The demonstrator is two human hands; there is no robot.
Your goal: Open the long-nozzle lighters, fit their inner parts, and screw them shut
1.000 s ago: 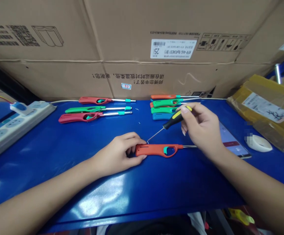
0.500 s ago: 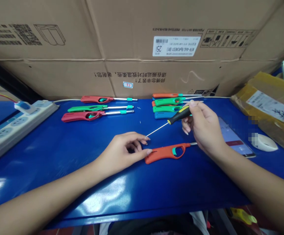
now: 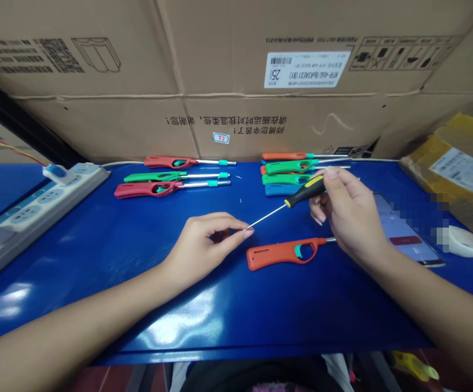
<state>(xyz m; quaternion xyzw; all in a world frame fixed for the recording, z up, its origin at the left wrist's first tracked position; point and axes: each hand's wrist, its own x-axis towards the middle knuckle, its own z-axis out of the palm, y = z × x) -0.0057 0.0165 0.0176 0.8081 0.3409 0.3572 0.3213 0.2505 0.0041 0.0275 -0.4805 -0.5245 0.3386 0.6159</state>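
Note:
My right hand (image 3: 352, 209) holds a screwdriver (image 3: 305, 192) by its black and yellow handle, with the thin shaft slanting down to the left. At the shaft's end, my left hand (image 3: 199, 242) pinches the tip between thumb and index finger. Whether a small part is also in that pinch is hidden. Just below the shaft, an orange lighter (image 3: 272, 255) with a long metal nozzle lies on the blue table (image 3: 301, 310). Its teal trigger shows, and part of its nozzle is hidden behind my right hand. Neither hand grips this lighter.
Red and green lighters (image 3: 154, 176) lie at the back left, and several mixed-colour lighters (image 3: 287, 167) at the back right. Tiny pins (image 3: 240, 200) lie between them. A power strip (image 3: 42, 209) is left; a phone (image 3: 407, 234), white mouse (image 3: 467, 242) and taped box (image 3: 452, 158) are right.
My left thumb has come off the orange lighter's end and closed with the index finger on the screwdriver's tip. The whole view has shifted slightly.

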